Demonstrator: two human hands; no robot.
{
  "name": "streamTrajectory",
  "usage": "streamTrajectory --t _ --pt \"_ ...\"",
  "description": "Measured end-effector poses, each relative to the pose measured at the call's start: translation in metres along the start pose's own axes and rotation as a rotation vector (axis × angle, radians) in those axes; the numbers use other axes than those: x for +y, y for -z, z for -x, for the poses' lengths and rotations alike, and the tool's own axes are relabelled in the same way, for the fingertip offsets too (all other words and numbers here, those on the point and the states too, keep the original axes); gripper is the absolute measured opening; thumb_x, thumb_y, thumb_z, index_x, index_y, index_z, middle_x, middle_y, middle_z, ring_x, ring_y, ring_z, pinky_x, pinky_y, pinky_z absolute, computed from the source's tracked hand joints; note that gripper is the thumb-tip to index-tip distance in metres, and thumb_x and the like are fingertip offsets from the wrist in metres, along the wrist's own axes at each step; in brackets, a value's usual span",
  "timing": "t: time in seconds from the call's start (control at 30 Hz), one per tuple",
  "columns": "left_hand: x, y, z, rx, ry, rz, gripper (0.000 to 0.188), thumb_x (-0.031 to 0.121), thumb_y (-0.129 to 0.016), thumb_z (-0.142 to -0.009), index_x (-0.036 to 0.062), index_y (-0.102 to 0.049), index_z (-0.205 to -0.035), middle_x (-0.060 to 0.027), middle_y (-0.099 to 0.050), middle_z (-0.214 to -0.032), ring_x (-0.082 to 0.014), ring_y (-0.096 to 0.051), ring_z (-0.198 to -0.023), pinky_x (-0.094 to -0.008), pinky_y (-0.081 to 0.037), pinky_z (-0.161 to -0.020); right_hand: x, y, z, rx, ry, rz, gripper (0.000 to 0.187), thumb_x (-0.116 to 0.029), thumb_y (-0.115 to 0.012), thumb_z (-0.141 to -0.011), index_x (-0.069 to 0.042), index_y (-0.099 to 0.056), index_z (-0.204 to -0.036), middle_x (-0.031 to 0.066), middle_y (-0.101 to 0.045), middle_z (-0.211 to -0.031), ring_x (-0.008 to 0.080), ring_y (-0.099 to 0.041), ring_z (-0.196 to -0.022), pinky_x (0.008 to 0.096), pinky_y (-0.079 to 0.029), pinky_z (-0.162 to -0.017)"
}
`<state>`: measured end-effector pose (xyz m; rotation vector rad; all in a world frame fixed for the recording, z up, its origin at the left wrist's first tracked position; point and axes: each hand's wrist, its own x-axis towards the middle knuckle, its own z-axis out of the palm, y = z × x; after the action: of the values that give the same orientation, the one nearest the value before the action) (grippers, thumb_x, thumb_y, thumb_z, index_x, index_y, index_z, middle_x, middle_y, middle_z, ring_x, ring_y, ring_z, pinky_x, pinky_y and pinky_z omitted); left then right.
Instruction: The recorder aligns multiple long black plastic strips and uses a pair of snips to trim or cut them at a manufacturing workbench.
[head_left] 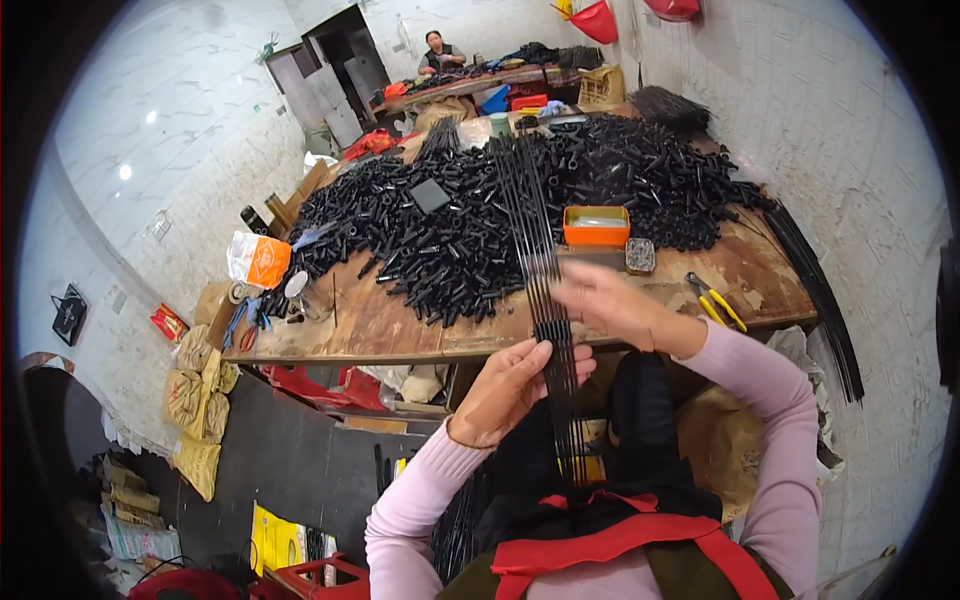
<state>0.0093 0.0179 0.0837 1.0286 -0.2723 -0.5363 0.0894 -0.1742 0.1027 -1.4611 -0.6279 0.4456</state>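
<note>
My left hand (515,380) is closed around a bundle of long thin black rods (535,240) at the near edge of the table. Its thumb presses on a row of short black sleeves (552,333) across the rods. The rods fan out toward the far side, over a big heap of short black tubes (455,240); their near ends hang down by my lap. Close against the right side of the rods is my right hand (610,305). Its fingers are smeared by motion, so I cannot make out whether they grip a rod.
On the wooden table (400,335) stand an orange box (597,226), a small clear container (640,255) and yellow-handled pliers (718,303). Long black rods (815,290) overhang the right edge. Sacks (195,400) lie left. Another person (440,55) sits at a far table.
</note>
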Motion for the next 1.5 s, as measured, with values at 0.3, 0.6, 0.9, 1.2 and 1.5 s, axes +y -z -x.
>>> streamTrajectory --t 0.3,0.6,0.9,1.2,1.5 --pt "0.001 -0.005 -0.007 -0.024 0.053 0.028 0.042 0.022 -0.044 -0.105 -0.0096 -0.048 -0.132 -0.0207 -0.059 -0.129 -0.0279 -0.061 -0.118 -0.0374 -0.051 -0.101 -0.029 0.006 -0.010 -0.196 -0.211 -0.505 0.036 -0.016 -0.052 -0.101 0.007 -0.050 -0.129 0.0197 -0.060 -0.125 0.0321 -0.059 -0.120 0.0422 -0.049 -0.104" --pt "0.020 0.005 -0.059 -0.156 -0.075 0.386 0.053 0.037 -0.030 -0.107 -0.0040 -0.041 -0.139 -0.0193 -0.057 -0.132 -0.0314 -0.059 -0.119 -0.0419 -0.049 -0.103 -0.059 0.016 -0.018 -0.022 0.015 -0.083 0.031 -0.020 -0.057 -0.099 0.001 -0.059 -0.122 0.0109 -0.068 -0.111 0.0191 -0.065 -0.102 0.0323 -0.056 -0.088" --pt "-0.046 0.094 -0.142 0.062 0.274 0.314 0.059 0.046 -0.025 -0.106 -0.0009 -0.048 -0.132 -0.0212 -0.059 -0.129 -0.0341 -0.061 -0.116 -0.0470 -0.049 -0.101 0.117 -0.014 0.082 -0.205 -0.018 0.211 0.022 -0.013 -0.062 -0.095 -0.002 -0.067 -0.114 0.0126 -0.072 -0.101 0.0234 -0.070 -0.088 0.0309 -0.054 -0.078" --pt "-0.072 0.204 -0.154 -0.025 -0.099 -0.180 0.041 0.017 -0.065 -0.092 -0.0010 -0.058 -0.129 -0.0120 -0.066 -0.121 -0.0187 -0.065 -0.106 -0.0294 -0.051 -0.093 0.142 0.030 -0.011 -0.009 -0.015 0.315 0.023 -0.009 -0.058 -0.097 -0.002 -0.065 -0.118 0.0097 -0.072 -0.106 0.0139 -0.067 -0.100 0.0287 -0.052 -0.085" --pt "0.020 0.010 -0.078 0.238 -0.178 -0.423 0.022 -0.006 -0.062 -0.090 -0.0110 -0.065 -0.112 -0.0184 -0.070 -0.106 -0.0225 -0.069 -0.096 -0.0303 -0.058 -0.084 0.141 0.037 0.003 0.057 0.177 0.445 0.029 -0.006 -0.058 -0.094 -0.001 -0.062 -0.122 0.0212 -0.068 -0.104 0.0356 -0.068 -0.096 0.0375 -0.054 -0.080"
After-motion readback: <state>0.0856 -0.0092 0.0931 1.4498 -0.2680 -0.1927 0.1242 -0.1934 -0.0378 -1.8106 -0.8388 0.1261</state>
